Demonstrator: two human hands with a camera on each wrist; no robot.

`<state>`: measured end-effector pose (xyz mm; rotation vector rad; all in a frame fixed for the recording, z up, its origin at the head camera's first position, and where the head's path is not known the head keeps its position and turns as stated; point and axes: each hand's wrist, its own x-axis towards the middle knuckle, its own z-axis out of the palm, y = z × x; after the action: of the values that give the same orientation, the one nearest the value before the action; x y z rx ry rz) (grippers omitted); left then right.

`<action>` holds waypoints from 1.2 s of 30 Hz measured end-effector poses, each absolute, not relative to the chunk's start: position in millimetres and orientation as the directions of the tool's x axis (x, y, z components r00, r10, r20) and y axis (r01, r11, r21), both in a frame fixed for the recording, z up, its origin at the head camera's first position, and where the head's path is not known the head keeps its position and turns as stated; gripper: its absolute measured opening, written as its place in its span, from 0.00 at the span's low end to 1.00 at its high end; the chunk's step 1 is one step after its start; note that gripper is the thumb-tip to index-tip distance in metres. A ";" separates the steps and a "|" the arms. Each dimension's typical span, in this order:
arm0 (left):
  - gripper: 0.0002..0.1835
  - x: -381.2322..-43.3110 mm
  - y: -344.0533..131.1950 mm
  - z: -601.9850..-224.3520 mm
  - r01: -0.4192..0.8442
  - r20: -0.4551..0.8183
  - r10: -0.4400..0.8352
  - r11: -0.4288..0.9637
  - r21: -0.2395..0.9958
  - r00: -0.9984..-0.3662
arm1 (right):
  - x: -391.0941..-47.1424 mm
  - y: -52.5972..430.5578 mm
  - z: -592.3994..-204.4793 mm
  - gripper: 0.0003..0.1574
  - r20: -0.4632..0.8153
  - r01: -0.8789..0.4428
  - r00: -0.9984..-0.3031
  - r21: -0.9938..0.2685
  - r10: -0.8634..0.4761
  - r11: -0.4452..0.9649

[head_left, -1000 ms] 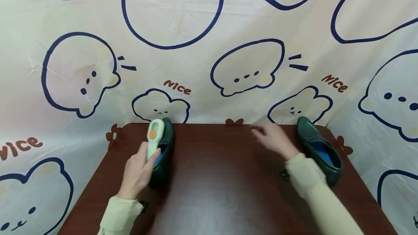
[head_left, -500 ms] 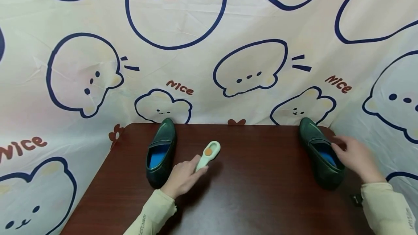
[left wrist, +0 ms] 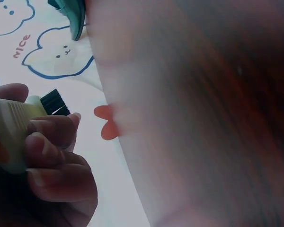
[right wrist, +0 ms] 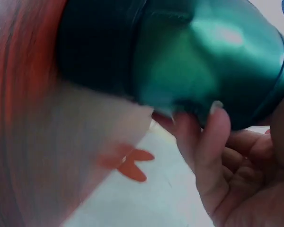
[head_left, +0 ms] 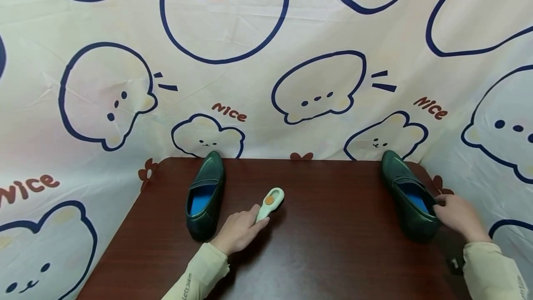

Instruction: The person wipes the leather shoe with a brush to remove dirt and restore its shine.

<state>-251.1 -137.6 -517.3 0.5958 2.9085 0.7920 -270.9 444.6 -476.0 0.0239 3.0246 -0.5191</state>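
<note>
My left hand [head_left: 238, 233] grips a small pale green brush [head_left: 270, 202] with an orange button, held over the table right of the left shoe. Its dark bristles [left wrist: 54, 101] stick out past the fingers in the left wrist view. A dark green loafer [head_left: 207, 203] with a blue insole lies at the table's left. At the right side lies the matching loafer [head_left: 410, 203], its toe toward the back. My right hand [head_left: 458, 216] holds that shoe by its outer side near the heel. In the right wrist view its fingers [right wrist: 215, 132] bend against the shiny green side.
Both shoes stand on a dark brown table [head_left: 316, 240], toes close to its back edge. A white cloth [head_left: 250, 82] printed with cartoon bears hangs behind and at both sides.
My left hand has carried the brush from over the left shoe rightward toward the table's middle. My right hand has moved right, around to the right shoe's outer side, and taken hold there.
</note>
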 end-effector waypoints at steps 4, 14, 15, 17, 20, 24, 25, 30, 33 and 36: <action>0.20 -251.8 -141.3 -517.2 0.327 0.043 0.356 0.793 0.514 -0.933 | -270.3 439.4 -477.3 0.26 -0.029 -0.011 -0.999 -0.354 -0.023 0.935; 0.20 -249.8 -148.5 -508.9 0.298 0.051 0.324 0.786 0.541 -0.945 | -272.4 398.3 -482.6 0.15 0.069 -0.236 -0.971 -0.401 -0.228 0.885; 0.20 -249.6 -149.0 -508.5 0.296 0.051 0.321 0.787 0.542 -0.946 | -274.3 391.6 -483.7 0.15 0.078 -0.260 -0.965 -0.409 -0.250 0.875; 0.21 -249.0 -149.9 -508.0 0.292 0.051 0.317 0.786 0.545 -0.947 | -278.6 377.6 -484.9 0.14 0.078 -0.295 -0.954 -0.433 -0.290 0.852; 0.22 -247.8 -151.4 -507.4 0.279 0.040 0.310 0.781 0.559 -0.950 | -284.9 355.9 -485.4 0.15 0.059 -0.318 -0.942 -0.471 -0.330 0.823; 0.23 -246.1 -153.8 -506.9 0.259 0.024 0.300 0.776 0.575 -0.954 | -295.1 331.9 -486.7 0.17 0.033 -0.339 -0.924 -0.527 -0.380 0.779; 0.23 -245.8 -154.1 -506.5 0.257 0.023 0.298 0.776 0.576 -0.954 | -297.9 327.6 -486.7 0.17 0.027 -0.344 -0.920 -0.538 -0.392 0.769; 0.22 -247.1 -152.2 -504.8 0.263 0.033 0.300 0.773 0.577 -0.953 | -311.0 316.4 -483.1 0.18 -0.003 -0.365 -0.898 -0.554 -0.441 0.748; 0.21 -248.1 -151.2 -504.2 0.265 0.035 0.299 0.778 0.570 -0.953 | -317.0 313.1 -481.1 0.18 -0.010 -0.378 -0.891 -0.540 -0.455 0.752; 0.20 -248.0 -152.6 -503.2 0.256 0.033 0.289 0.781 0.570 -0.957 | -319.7 311.6 -482.2 0.17 -0.005 -0.370 -0.899 -0.522 -0.437 0.768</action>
<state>-248.0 -152.6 -503.2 0.4457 2.9116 0.9197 -319.7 311.6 -482.2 -0.6498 2.8340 -0.7968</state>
